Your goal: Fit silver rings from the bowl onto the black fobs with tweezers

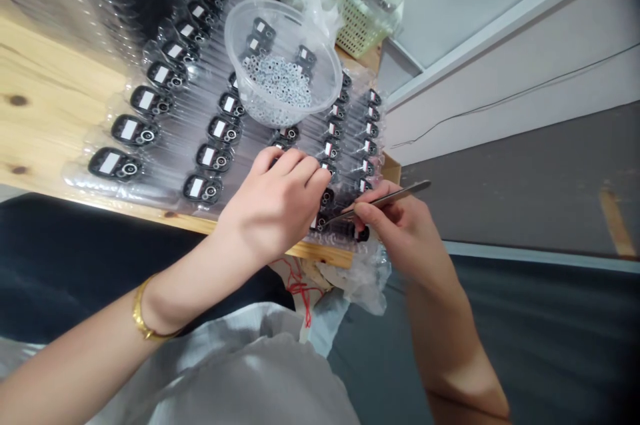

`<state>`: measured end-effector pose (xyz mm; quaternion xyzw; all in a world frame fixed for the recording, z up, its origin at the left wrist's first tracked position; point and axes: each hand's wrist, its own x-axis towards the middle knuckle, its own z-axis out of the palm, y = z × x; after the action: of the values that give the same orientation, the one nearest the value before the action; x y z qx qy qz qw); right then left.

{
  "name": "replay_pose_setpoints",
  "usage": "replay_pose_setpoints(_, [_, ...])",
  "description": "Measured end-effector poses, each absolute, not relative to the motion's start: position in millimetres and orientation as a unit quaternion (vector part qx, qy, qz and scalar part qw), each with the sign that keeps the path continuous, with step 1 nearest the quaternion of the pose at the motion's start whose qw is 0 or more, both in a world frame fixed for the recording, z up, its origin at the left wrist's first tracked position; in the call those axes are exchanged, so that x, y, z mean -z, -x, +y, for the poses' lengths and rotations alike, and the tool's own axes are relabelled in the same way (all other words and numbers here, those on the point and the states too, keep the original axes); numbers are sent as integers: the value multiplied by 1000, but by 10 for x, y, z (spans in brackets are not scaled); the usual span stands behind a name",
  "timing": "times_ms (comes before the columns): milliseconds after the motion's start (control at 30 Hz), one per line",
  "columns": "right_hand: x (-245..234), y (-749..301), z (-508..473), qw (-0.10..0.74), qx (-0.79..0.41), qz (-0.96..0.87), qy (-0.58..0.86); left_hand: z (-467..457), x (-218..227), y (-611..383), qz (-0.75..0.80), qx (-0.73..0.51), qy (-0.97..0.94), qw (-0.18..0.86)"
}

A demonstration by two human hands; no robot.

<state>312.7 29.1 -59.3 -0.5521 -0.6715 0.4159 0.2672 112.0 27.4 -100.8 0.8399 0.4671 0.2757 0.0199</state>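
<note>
Steel tweezers (387,201) sit pinched between the thumb and fingers of the right hand (400,231), their tips directed at the black plastic units (320,219) at the near end of the bubble-wrap sheet (77,178). The left hand (273,201) lies just beside the tips, its fingers curled down over the same rows; whether they grip anything cannot be determined. A gold bangle (143,311) encircles the left wrist.

Each unit shows a white label and a small metal ring, and the units stand in ordered rows in the sheet beneath and ahead of both hands. Ahead of the hands, a clear plastic bowl (283,61) rests on the sheet, holding loose silver washers (277,81) and several more units. Farther ahead lies a green plastic basket (357,18). A pine worktop (50,78) extends beyond the left hand.

Assessment: the units appear light and stiff and are best held by the sides of the body, clear of label and ring. The sheet looks soft and slick and may shift unless pinned. The washers appear small and smooth, suiting the tweezer tips over bare fingers.
</note>
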Motion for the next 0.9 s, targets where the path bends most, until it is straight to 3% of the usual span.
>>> replay_pose_setpoints(667, [635,-3192,267,292,-466,-639,537,263,990,-1125,473,-260,-842,17])
replay_pose_setpoints(800, [662,-3228,265,321,-503,-593,540,271,999,-1109,469,-267,-841,32])
replay_pose_setpoints(900, [650,-3207,324,392,-522,-537,534,280,987,-1091,464,-277,-840,46])
